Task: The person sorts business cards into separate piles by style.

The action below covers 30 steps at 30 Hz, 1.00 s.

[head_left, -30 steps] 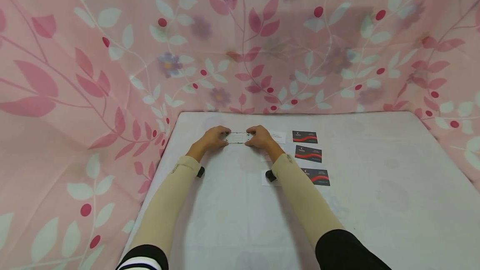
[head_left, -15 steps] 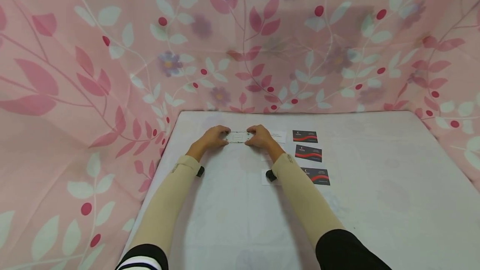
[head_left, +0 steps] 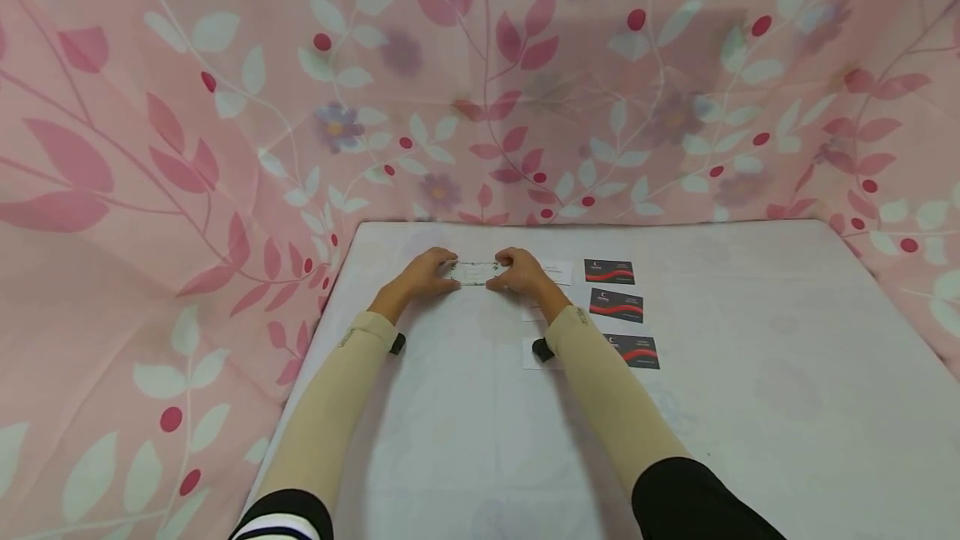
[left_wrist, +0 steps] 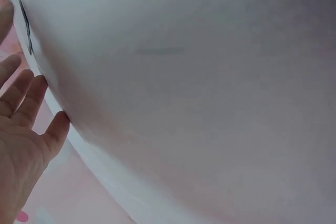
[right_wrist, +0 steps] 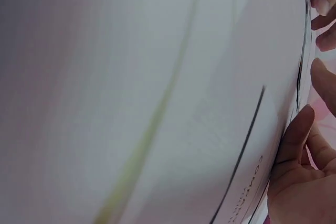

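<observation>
A white card (head_left: 475, 274) with a leafy printed border lies flat near the far edge of the white-covered table (head_left: 450, 407). At its left end is my left hand (head_left: 420, 277), thumb and index spread around the card's corners. In the left wrist view the left hand's fingers (left_wrist: 35, 95) are loosely extended, with fingertips down at the cloth. My right hand (head_left: 527, 275) frames the card's other end in the same way, thumb at the near corner and index at the far one. The right wrist view has the right thumb (right_wrist: 300, 121) beside a card's dark-lined edge.
Right of the hands, dark cards with red waves form a column: a far one (head_left: 609, 272), a middle one (head_left: 617, 306) and a near one (head_left: 637, 352). White cards, such as the far one (head_left: 558, 272), lie beside them, partly hidden by my right arm. Pink floral cloth (head_left: 480, 107) stands behind.
Both hands' fingers have loosened and spread slightly at the white card's ends, the left hand shifting a little left. The card stays in the same place.
</observation>
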Each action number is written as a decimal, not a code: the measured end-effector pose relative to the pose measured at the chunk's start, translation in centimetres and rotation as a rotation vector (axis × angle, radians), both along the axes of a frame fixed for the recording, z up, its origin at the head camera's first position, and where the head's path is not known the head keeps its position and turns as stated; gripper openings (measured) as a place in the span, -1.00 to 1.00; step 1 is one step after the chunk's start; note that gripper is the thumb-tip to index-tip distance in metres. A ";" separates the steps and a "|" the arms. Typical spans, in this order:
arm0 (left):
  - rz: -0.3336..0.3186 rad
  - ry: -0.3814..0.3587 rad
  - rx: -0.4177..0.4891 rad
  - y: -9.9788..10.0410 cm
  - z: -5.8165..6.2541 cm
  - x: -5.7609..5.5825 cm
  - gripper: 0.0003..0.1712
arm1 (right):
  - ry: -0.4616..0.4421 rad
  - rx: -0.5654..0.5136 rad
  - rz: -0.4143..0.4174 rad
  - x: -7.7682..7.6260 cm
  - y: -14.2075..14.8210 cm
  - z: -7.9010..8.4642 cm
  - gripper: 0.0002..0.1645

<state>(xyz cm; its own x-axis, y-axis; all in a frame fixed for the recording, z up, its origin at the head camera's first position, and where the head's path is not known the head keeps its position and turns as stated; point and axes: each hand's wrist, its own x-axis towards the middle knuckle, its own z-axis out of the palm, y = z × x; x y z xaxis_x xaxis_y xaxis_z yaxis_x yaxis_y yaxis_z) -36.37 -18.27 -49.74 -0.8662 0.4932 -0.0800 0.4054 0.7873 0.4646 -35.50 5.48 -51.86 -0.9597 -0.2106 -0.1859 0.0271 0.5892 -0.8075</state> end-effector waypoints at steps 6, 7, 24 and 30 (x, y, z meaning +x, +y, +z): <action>0.034 -0.036 0.032 0.2 0.5 0.1 -0.24 | -0.014 -0.027 -0.017 -0.2 0.3 -0.1 -0.27; 0.043 -0.041 0.033 0.2 0.4 0.0 -0.22 | -0.010 -0.020 -0.017 -0.2 0.3 -0.1 -0.27; 0.069 -0.011 -0.006 0.0 -1.1 0.1 -0.29 | 0.040 0.066 0.098 0.8 0.1 0.8 -0.25; 0.067 0.061 -0.065 -0.1 -0.8 0.7 -0.22 | 0.079 -0.014 0.136 1.5 1.2 1.8 -0.18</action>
<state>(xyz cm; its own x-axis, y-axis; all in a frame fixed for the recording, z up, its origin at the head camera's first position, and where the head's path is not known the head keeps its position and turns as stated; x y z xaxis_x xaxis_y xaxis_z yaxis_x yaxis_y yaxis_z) -35.69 -18.38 -50.54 -0.9011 0.4300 -0.0558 0.3773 0.8409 0.3879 -33.98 6.68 -50.05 -0.9336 -0.3418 -0.1075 -0.1158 0.5718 -0.8122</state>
